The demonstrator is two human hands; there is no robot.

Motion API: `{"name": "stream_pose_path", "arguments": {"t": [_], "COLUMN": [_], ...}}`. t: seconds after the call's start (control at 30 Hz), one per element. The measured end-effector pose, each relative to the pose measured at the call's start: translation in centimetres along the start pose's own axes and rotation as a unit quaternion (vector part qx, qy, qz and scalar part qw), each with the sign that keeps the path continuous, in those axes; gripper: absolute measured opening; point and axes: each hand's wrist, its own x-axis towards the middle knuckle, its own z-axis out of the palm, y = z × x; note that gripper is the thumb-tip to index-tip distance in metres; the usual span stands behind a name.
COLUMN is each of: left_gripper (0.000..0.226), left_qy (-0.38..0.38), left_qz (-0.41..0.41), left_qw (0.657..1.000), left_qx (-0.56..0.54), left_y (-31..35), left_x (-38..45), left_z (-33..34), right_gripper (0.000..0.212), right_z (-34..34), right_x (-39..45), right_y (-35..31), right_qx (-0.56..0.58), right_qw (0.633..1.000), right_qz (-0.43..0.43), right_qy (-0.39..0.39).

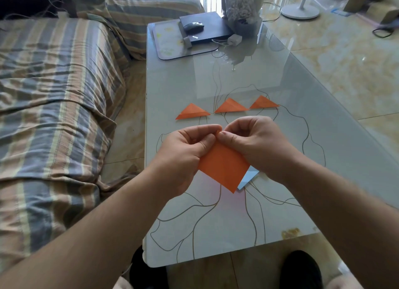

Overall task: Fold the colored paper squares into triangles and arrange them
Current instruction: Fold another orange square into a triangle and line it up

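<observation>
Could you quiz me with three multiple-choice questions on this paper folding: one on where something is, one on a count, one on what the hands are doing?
1. Where is the mouse?
A. on the sofa
B. on the black box at the table's far end
C. on the floor

2. How many folded triangles lie on the table?
A. one
B. three
C. five

3. What are the hands doing?
A. resting flat on the table
B. both pinching the orange paper
C. only one touches paper

Answers:
1. B, it sits on the black box.
2. B, the triangles form a row of three.
3. B, left hand and right hand hold the orange paper at its top.
</observation>
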Motion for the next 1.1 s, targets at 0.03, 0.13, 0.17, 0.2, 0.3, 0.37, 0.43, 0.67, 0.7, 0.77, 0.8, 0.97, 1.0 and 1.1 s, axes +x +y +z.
{"name": "stream_pose_path", "arguments": {"t": [0.03,0.13,0.17,0.2,0.3,0.37,0.43,0.67,0.7,0.77,0.8,0.97,1.0,1.1], "left_gripper": [0.019,0.019,0.019,0.018,0.018,0.018,0.018,0.021,0.019,0.018,0.022,0.039,0.039,0.037], "left_qy": [-0.002,-0.010,-0.012,-0.014,-0.018,-0.017,-0.014,-0.007,-0.009,-0.011,-0.011,-0.014,-0.014,-0.016], "left_qz": [-0.001,-0.004,-0.004,-0.004,0.003,0.017,0.030,0.028,0.028,0.031,0.031,0.038,0.039,0.042], "left_qw": [1.000,1.000,1.000,1.000,1.000,0.999,0.997,0.998,0.998,0.998,0.998,0.998,0.998,0.998], "left_qx": [-0.002,-0.005,-0.004,0.000,0.024,0.047,0.068,0.053,0.052,0.051,0.050,0.042,0.045,0.054], "left_y": [-0.03,-0.10,-0.14,-0.14,-0.24,-0.29,-0.26,0.14,0.17,0.21,0.23,0.22,0.22,0.23], "left_x": [-0.01,-0.08,-0.06,-0.06,-0.01,-0.07,-0.22,-0.36,-0.37,-0.41,-0.44,-0.42,-0.45,-0.58], "left_z": [0.08,0.31,0.31,0.29,0.10,0.07,0.16,0.07,0.06,0.05,0.04,0.02,0.06,0.18], "right_gripper": [0.017,0.014,0.014,0.015,0.016,0.017,0.016,0.007,0.009,0.009,0.011,0.005,0.005,0.009], "right_z": [-0.02,0.00,0.01,0.03,0.08,0.17,0.26,-0.23,-0.26,-0.32,-0.35,-0.37,-0.33,-0.30], "right_x": [0.00,0.02,0.00,0.01,0.01,0.01,-0.01,-0.19,-0.20,-0.17,-0.16,-0.28,-0.25,-0.22], "right_y": [0.00,0.10,0.10,0.11,0.17,0.20,0.21,-0.23,-0.28,-0.33,-0.32,-0.59,-0.58,-0.56], "right_qx": [-0.001,-0.004,-0.001,0.004,0.011,0.017,0.023,0.057,0.061,0.067,0.070,0.087,0.080,0.063], "right_qw": [1.000,1.000,1.000,1.000,1.000,1.000,0.999,0.998,0.997,0.997,0.996,0.996,0.996,0.998], "right_qz": [0.000,-0.005,-0.004,-0.001,0.015,0.021,0.018,0.022,0.026,0.030,0.029,0.007,-0.003,-0.026], "right_qy": [0.002,0.009,0.010,0.012,0.013,0.014,0.013,-0.021,-0.026,-0.035,-0.038,-0.032,-0.025,-0.014]}}
